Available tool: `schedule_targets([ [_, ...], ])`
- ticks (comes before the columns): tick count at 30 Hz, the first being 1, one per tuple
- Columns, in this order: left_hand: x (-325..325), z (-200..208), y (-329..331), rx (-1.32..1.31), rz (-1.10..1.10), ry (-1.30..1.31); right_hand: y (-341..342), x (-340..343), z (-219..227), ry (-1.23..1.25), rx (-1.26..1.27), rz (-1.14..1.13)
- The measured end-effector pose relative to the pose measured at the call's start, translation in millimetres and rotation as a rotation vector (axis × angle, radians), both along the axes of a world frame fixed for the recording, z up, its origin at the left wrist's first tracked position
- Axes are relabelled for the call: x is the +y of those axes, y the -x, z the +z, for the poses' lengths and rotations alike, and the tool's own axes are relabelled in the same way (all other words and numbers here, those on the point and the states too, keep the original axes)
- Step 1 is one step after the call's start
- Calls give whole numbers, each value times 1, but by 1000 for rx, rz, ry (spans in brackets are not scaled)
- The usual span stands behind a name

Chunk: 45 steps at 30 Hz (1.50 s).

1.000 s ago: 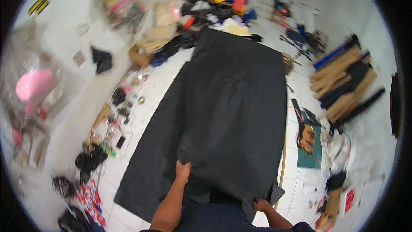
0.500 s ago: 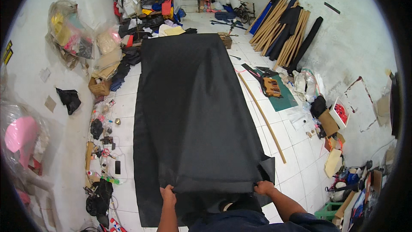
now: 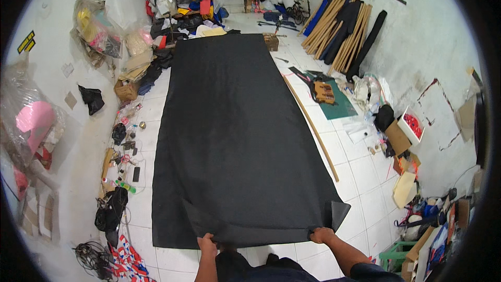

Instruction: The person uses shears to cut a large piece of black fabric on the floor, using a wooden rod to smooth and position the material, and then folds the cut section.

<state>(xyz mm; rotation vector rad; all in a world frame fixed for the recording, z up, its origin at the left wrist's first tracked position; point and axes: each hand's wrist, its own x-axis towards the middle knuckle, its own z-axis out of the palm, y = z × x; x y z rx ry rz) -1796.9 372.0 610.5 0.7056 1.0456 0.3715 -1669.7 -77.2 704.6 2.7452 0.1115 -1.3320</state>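
A large sheet of black fabric [image 3: 235, 125] lies spread over the white tiled floor, reaching from my feet far up the room. My left hand [image 3: 207, 243] is closed on its near edge, left of the middle. Farther right, my right hand [image 3: 321, 235] grips the same edge, which is folded back in a strip between the two hands. Beyond my right hand a corner of the fabric [image 3: 340, 213] is turned up, showing a greyer underside. Some fabric lies flat to the left of my left hand.
A long wooden stick [image 3: 313, 128] lies along the fabric's right side. Near it are a green cutting mat [image 3: 336, 105] and a brown tool pouch [image 3: 324, 93]. Cardboard tubes [image 3: 334, 26] lean on the right wall. A phone [image 3: 136, 174] and clutter line the left.
The near edge has come down and toward me, and the raised ridge in the fabric has flattened. The sheet now lies smoother. My hands still hold the edge.
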Motion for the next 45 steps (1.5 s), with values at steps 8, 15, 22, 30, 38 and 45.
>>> schedule_targets([
  [8, -60, -32, 87, 468, -648, 112, 101, -113, -89, -195, -557, -20],
  [15, -44, -181, 93, 998, -851, -1061, 104, -178, -315, 34, -745, -106],
  [22, 47, -287, -11, 505, -835, -1721, 38, -180, -515, -67, -865, 19],
  [30, 52, -454, -74, 693, -1321, -1475, -18, -181, -632, -53, -900, -174],
  [38, 109, -512, -121, 823, -1143, -2101, -31, -251, -603, 125, -1157, -203],
  [45, 140, -525, -72, 713, -1340, -1801, -17, -273, -570, 243, -1243, -343],
])
